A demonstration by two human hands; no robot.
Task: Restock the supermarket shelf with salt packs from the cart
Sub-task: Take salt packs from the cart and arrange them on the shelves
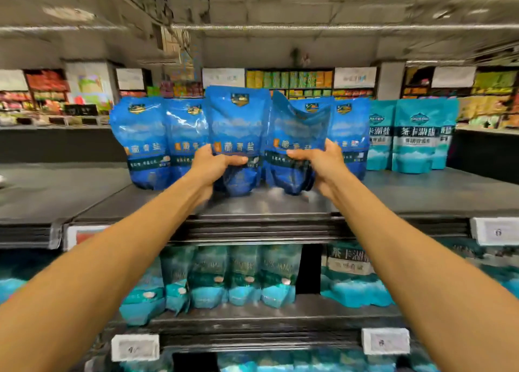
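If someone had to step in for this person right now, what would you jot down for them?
Left hand: gripping a blue salt pack at its lower part, standing it on the top shelf.
Right hand: gripping a second blue pack, crumpled and leaning, beside the first.
On the shelf: three more blue packs stand in the row behind; teal packs stand to the right and on the lower shelf.
Done: some blue packs are up.
Left: set both held packs upright, let go, then fetch more. The cart is not in view.
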